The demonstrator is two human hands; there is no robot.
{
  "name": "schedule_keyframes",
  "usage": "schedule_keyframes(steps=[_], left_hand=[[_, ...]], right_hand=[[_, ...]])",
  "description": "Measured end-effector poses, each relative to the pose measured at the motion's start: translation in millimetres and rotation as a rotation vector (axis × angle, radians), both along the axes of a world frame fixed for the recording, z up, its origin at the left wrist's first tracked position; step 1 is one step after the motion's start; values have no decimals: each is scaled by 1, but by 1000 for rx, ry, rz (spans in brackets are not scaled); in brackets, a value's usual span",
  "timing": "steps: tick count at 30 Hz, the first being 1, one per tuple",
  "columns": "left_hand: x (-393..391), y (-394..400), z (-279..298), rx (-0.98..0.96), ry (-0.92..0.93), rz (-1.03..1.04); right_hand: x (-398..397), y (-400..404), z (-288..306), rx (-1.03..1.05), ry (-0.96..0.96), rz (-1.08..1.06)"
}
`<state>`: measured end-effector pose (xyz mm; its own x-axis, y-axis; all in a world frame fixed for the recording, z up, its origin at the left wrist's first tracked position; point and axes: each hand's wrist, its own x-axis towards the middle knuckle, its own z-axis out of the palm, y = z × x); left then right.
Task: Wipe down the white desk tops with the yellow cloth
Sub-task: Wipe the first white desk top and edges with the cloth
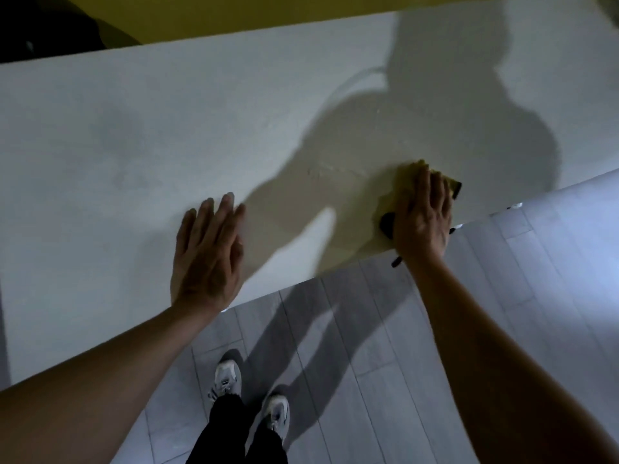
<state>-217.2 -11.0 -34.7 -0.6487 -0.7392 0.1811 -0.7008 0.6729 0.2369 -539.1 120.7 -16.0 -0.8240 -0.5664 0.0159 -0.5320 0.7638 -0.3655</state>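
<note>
Head | white desk top [134, 135], grey plank floor [385, 329] | left hand [207, 252] flat, spread | right hand [423, 216] presses yellow cloth [407, 175]

- The right hand [422, 212] lies palm-down on a yellow cloth [407, 177], fingers straight, pressing it against the white desk top [134, 145] just beside the near edge
- The cloth shows dark patches at its corners — one by the thumb, one past the fingertips
- The left hand [207, 252] rests flat on the desk, fingers spread, well apart from the cloth
- A shadow of the person's head and arms falls across the desk between and beyond the hands
- Below the desk edge: grey plank floor [368, 329], two pale sneakers [227, 378], dark trousers
- A yellow wall [234, 11] runs behind the desk
</note>
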Motion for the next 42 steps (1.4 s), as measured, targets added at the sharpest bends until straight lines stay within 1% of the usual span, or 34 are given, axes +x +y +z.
schedule_keyframes(steps=[3,5,7,9,11,13,16,18,19,21,23,26,28,31,32,34,37,39,40,42], left_hand=[[-1,-2,0,-3,8,8],[-1,-2,1,5,13,17],[-2,-2,1,12,34,46],[-3,-3,0,25,65,75],[-2,-4,-2,41,76,99],[-1,-6,-3,59,92,112],[0,-6,-3,57,101,108],[-1,-6,-2,56,94,100],[-1,-6,-1,75,96,99],[-1,-5,2,100,96,96],[-2,-4,4,89,82,91],[-4,-5,3,81,69,102],[-3,-5,3,82,60,104],[-3,-5,2,75,66,101],[-2,-5,1,78,70,102],[-3,-5,2,81,83,99],[-2,-6,3,88,114,94],[-2,-9,5,147,177,136],[-3,-13,7,180,212,170],[-5,-25,11,193,257,228]], right_hand=[[3,-18,-4,-12,10,-63],[18,-35,-3,-7,-7,2],[43,-61,1,9,-52,171],[85,-93,5,9,-63,406],[133,-116,3,-89,-32,636],[164,-129,-1,-144,-25,757],[166,-133,-3,-137,25,832],[148,-130,-6,-140,82,796],[134,-125,-8,-112,90,726],[93,-108,-12,-49,84,525],[41,-85,-10,-50,96,329],[-15,-59,0,-44,56,113],[-21,-58,0,-43,46,62],[-6,-72,-3,-56,49,25],[4,-79,-3,-56,50,52],[30,-99,-2,-61,49,197],[85,-134,-1,-126,37,530],[123,-157,-4,-230,68,739],[137,-166,-3,-266,74,819],[148,-177,0,-255,85,965]])
